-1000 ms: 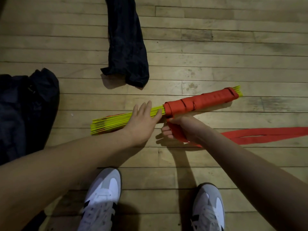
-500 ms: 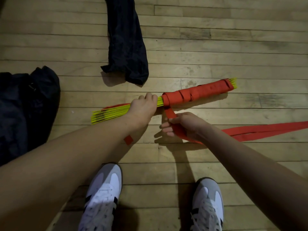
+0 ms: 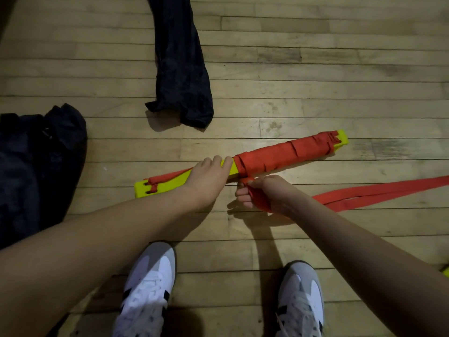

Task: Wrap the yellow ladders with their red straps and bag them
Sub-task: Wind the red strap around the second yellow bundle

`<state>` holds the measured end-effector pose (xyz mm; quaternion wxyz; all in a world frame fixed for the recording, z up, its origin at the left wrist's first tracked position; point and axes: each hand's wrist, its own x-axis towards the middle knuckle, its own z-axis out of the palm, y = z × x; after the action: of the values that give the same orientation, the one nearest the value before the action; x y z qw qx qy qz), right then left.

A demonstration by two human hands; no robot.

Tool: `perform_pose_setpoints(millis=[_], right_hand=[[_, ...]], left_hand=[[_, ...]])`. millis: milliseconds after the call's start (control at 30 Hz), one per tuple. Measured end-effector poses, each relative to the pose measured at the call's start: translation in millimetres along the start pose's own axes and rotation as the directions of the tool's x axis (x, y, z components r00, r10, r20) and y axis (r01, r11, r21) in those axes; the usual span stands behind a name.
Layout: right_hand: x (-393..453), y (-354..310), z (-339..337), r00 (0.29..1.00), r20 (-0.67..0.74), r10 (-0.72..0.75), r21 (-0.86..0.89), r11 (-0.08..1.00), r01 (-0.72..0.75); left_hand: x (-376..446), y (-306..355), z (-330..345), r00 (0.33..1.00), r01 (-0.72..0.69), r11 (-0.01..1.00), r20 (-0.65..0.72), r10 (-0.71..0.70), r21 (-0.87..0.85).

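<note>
Yellow ladder bundle lies on the wooden floor, slanting from lower left up to upper right, in front of two white-and-grey shoes. Right half of the bundle is wound in the red strap; left half is bare yellow, with one short red piece running along its top and through the slots near the left end. Left hand rests on the middle of the bundle, fingers curled over its far edge, holding it down just left of the wrapped section. Right hand sits just below the bundle, fist clenched around the strap where it leaves the wrapping. Loose strap tail trails right across the floor. A long dark bag lies beyond the bundle; a second dark bag sits at left.
</note>
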<state>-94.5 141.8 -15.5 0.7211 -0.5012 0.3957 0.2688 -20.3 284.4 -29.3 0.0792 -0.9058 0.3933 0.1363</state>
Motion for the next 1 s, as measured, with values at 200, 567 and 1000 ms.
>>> perform_pose_setpoints(millis=[200, 567, 1000], right_hand=[[-4.0, -2.4, 4.5, 0.999, -0.046, -0.012, -0.099, 0.995, 0.007], [-3.4, -19.7, 5.2, 0.997, 0.02, -0.079, -0.087, 0.993, 0.08], [3.6, 10.2, 9.3, 0.998, -0.025, -0.055, -0.06, 0.997, 0.053]], left_hand=[[8.2, 1.2, -9.7, 0.994, 0.101, 0.988, 0.06, -0.094, -0.118], [24.4, -8.1, -11.6, 0.985, 0.127, 0.982, -0.131, -0.109, 0.138], [-13.4, -2.6, 9.8, 0.998, -0.043, 0.999, 0.057, 0.041, 0.034]])
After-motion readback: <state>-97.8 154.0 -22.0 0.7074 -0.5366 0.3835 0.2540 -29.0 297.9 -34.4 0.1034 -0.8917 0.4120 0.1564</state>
